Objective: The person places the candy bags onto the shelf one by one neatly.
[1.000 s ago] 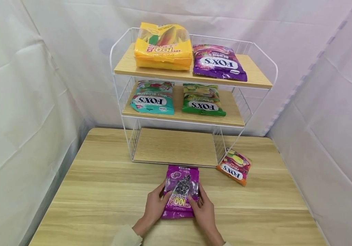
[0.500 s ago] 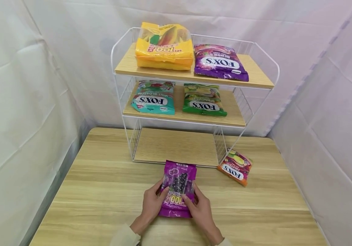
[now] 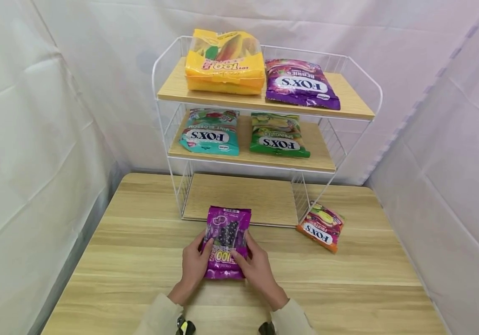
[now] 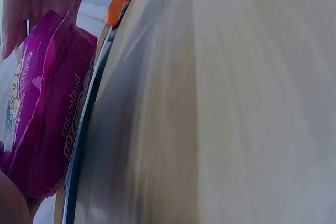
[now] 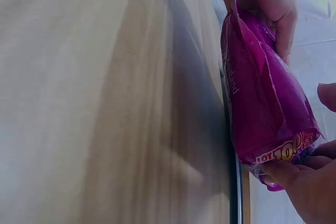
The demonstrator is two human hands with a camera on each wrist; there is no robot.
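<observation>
A purple candy bag (image 3: 228,235) with dark berries and "100" printed on it is held between both hands, just in front of the rack's bottom shelf. My left hand (image 3: 194,264) grips its left side with the thumb on the front. On the other side my right hand (image 3: 259,270) does the same, thumb over the lettering. Both wrist views show the bag (image 4: 58,103) raised clear of the wooden surface, its folded end facing the cameras. In the right wrist view, fingers (image 5: 286,174) of the right hand pinch the bag's edge.
A white wire rack with wooden shelves (image 3: 241,197) stands at the back. Its top shelf bears a yellow bag (image 3: 224,65) and a purple Fox's bag (image 3: 300,86). Teal (image 3: 210,135) and green (image 3: 279,137) Fox's bags lie below. A Fox's Fruits bag (image 3: 322,228) leans beside the rack's right foot.
Both hands have carried the purple candy bag left and away from the person, so its top edge now overlaps the bottom shelf's front edge in the head view.
</observation>
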